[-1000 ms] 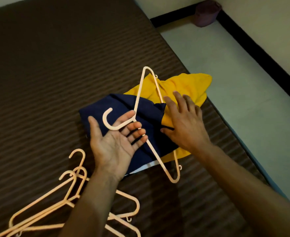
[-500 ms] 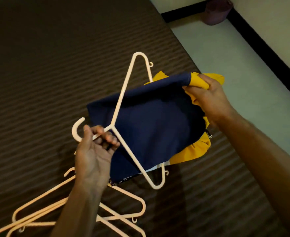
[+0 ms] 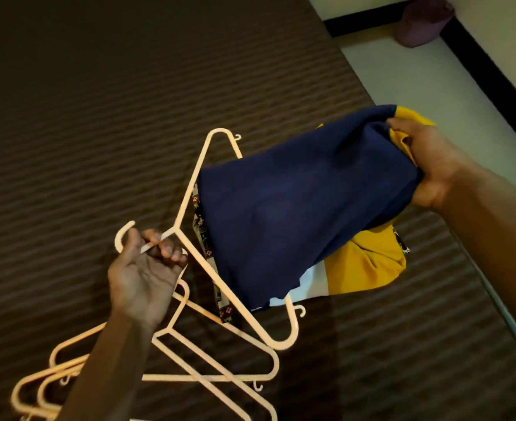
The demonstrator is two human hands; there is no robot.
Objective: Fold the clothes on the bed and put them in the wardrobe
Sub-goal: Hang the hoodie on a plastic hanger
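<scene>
My left hand (image 3: 142,270) grips the hanger (image 3: 190,189) neck, hook pointing nine o'clock; right hand (image 3: 430,165) pinches the navy-and-yellow garment (image 3: 296,214) above spare hangers (image 3: 190,354)

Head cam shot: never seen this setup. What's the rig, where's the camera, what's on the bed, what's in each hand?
There is no machine here: a person works with two bare hands. The single camera sits on their head and looks forward and down, so the arms enter from the bottom of the picture.

The surface is a bed with a brown striped cover; pale floor lies to its right.

The left hand grips a peach hanger by its neck, just below the hook. The right hand grips a bunch of cloth: a navy garment with a yellow garment under it, lifted off the bed beside the hanger.

More hangers lie in a pile on the bed near the left arm.
</scene>
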